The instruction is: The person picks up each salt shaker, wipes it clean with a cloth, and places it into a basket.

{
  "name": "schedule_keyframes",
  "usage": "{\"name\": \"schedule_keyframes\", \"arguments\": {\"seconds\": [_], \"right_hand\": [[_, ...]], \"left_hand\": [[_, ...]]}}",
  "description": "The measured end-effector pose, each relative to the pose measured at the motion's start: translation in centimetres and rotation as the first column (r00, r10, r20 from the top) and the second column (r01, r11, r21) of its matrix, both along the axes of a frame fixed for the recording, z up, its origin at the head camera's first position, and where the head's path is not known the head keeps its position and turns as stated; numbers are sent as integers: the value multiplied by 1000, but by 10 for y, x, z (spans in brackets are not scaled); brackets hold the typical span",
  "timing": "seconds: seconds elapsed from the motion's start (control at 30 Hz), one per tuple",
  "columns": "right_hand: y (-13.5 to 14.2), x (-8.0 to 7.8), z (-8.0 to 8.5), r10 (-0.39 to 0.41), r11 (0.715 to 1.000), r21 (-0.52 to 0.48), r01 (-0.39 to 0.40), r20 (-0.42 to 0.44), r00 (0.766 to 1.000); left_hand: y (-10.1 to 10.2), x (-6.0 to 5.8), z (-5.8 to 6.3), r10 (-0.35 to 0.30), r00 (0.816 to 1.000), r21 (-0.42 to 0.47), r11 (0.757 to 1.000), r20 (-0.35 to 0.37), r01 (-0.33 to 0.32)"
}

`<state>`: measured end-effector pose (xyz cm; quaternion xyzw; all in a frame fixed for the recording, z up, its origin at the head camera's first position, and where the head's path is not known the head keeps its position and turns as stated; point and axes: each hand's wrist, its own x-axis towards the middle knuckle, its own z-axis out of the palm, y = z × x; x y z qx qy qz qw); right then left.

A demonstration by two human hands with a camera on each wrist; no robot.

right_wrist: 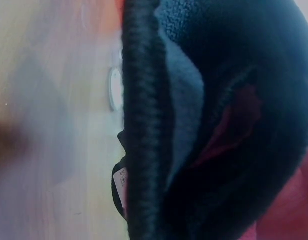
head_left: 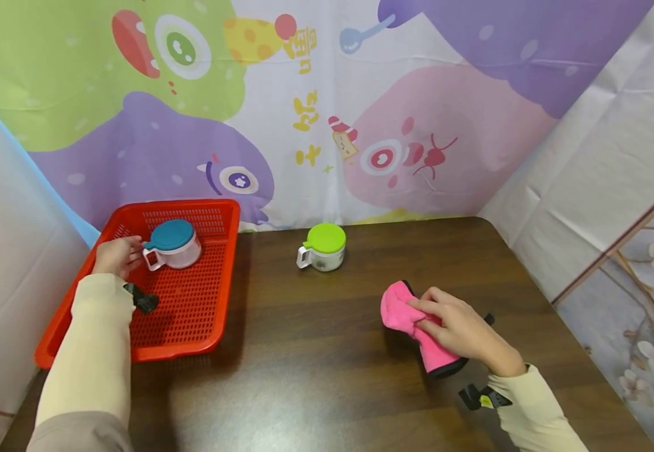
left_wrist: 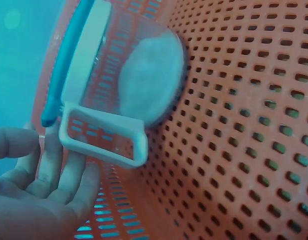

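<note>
In the head view my left hand [head_left: 116, 256] is inside the red basket, beside a clear jar [head_left: 184, 254] with a blue lid. Its fingertips are right at the white handle [left_wrist: 104, 135] and lid edge, and the left wrist view shows the fingers [left_wrist: 52, 160] loosely bent, not wrapped round the handle. My right hand [head_left: 453, 323] pinches a bunched pink cloth [head_left: 403, 307] with black edging, low over the table. Up close in the right wrist view, the cloth's black ribbed edge [right_wrist: 143, 120] fills much of the picture.
The red basket [head_left: 222, 314] has slotted walls and stands at the table's left. A second jar [head_left: 328, 257], with a green lid and white handle, stands near the back edge of the dark wooden table [head_left: 281, 351]. Behind hangs a printed curtain [head_left: 304, 188].
</note>
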<state>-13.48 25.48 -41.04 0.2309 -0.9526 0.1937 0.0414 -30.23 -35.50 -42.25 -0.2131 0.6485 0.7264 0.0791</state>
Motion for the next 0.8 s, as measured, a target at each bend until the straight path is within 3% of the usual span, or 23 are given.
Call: {"name": "schedule_keyframes", "arguments": {"seconds": [0.27,0.47,0.63,0.8], "right_hand": [[0,1,3,-6,1000,-6,6,12,1000],[1,2,2,-8,1000,-3,8,11,1000],[2,2,1,4,1000,-3,-4,-6,1000],[1,2,1,10,1000,0,-10,-30,999]], "left_hand": [[9,-2,11,35,999,-25,999,-37,-36],[18,-2,21,113,991,-82,990,-69,-119],[29,-4,33,178,982,-235,953,-66,-189],[42,-8,48,186,974,-376,900,-131,-223]]}}
